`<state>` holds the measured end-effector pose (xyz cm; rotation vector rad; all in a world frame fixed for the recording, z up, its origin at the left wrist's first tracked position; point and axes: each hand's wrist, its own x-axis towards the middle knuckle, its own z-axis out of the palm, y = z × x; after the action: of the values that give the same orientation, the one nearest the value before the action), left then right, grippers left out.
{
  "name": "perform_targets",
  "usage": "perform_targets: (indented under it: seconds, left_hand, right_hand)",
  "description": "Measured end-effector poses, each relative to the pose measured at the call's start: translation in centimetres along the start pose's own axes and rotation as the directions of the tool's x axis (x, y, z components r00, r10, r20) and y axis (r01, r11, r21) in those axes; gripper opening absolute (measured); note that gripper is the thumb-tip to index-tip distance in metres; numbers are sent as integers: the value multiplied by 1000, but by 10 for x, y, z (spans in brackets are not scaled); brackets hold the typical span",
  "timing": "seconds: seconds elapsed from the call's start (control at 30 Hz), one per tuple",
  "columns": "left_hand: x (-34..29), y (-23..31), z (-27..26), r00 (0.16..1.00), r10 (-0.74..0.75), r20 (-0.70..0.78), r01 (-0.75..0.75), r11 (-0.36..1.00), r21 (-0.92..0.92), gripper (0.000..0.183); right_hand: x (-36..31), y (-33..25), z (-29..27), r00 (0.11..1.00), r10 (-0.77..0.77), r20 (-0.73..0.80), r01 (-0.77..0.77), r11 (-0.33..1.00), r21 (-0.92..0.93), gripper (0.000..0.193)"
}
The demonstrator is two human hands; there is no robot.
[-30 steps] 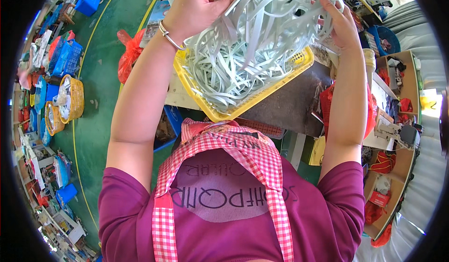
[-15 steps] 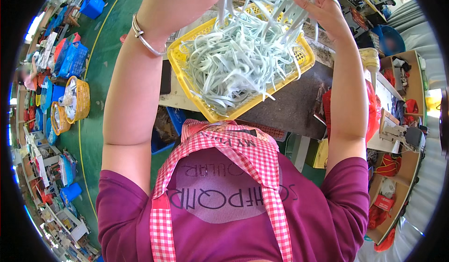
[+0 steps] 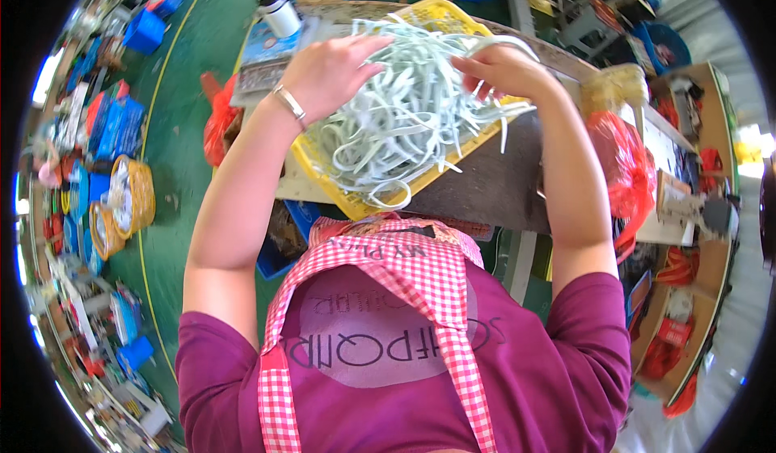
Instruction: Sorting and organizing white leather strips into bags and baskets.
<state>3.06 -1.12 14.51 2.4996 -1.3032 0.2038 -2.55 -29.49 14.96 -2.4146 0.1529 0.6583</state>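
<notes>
A yellow plastic basket (image 3: 327, 188) on the worktable is heaped with a tangle of pale mint-white flat straps (image 3: 408, 109). At the heap's left side is my left hand (image 3: 335, 67), thumb and fingers apart with their tips at the straps; nothing shows gripped in it. Over the right side, my right hand (image 3: 505, 71) has curled fingers around some of the pale straps. One strap arches over the back of that hand. Several strap ends hang across the basket's right rim. The undersides of the fingers are partly hidden.
Behind the basket at left stands a dark-capped bottle (image 3: 279, 15). Red plastic bags (image 3: 220, 122) hang at the table's left, and another red bag (image 3: 618, 166) is beside my right arm. Shelving (image 3: 695, 235) lines the right; baskets (image 3: 133, 194) stand across the green floor.
Both hands have come down from above the far side of the basket to the heap. The straps that were lifted and stretched between them have dropped onto the pile.
</notes>
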Motion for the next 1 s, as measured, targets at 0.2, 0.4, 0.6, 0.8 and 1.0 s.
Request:
perform_targets:
  seconds: [0.2, 0.4, 0.6, 0.8, 1.0]
  left_hand:
    - [-47, -39, 24, 968, -240, 76, 248, 963, -106, 43]
    - [-171, -93, 109, 739, -673, -15, 515, 579, -632, 50]
    - [-218, -99, 128, 578, -791, -201, 542, 556, -631, 51]
    - [-164, -31, 88, 603, -713, -357, 430, 668, -607, 46]
    - [-141, 110, 111, 729, -572, -375, 283, 752, -596, 43]
  right_hand:
    - [10, 20, 38, 926, -153, 345, -26, 887, 461, 80]
    - [-92, 85, 89, 966, -28, -259, 175, 806, 565, 31]
    - [-202, 212, 97, 354, 459, -814, -26, 876, 482, 23]
    - [-225, 317, 44, 107, 267, -958, -688, 716, 122, 80]
    - [-219, 395, -6, 524, 206, -827, -480, 873, -87, 66]
